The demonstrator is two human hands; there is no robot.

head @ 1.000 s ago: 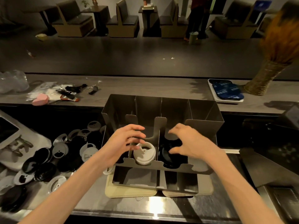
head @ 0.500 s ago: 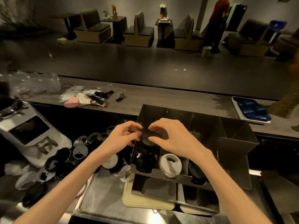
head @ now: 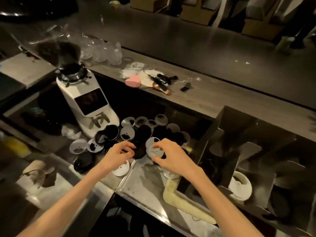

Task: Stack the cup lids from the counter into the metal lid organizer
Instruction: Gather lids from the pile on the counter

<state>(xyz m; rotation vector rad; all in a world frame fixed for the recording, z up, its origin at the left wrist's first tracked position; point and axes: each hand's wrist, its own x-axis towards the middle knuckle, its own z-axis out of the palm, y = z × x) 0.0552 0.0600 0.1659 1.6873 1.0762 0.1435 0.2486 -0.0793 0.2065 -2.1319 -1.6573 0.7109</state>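
A heap of black and white cup lids (head: 143,129) lies on the counter left of the metal lid organizer (head: 239,120). My right hand (head: 171,158) pinches a white lid (head: 155,151) at the heap's near edge, thumb below and fingers above. My left hand (head: 116,153) curls its fingertips on the rim of a black lid (head: 141,147) right beside it. Inside the organizer, a white lid (head: 240,187) stands in one slot and black lids (head: 280,202) fill the slot to its right.
A white coffee grinder (head: 89,103) stands behind the heap on the left. Clear plastic cups (head: 106,52), a pink object (head: 133,81) and small tools lie on the raised ledge. A yellowish mat (head: 179,199) pokes out under the organizer. A lone white lid (head: 121,169) lies by my left wrist.
Both hands left the organizer's slots and moved left to the heap of lids. The view swung left and down. My right hand has taken a white lid.
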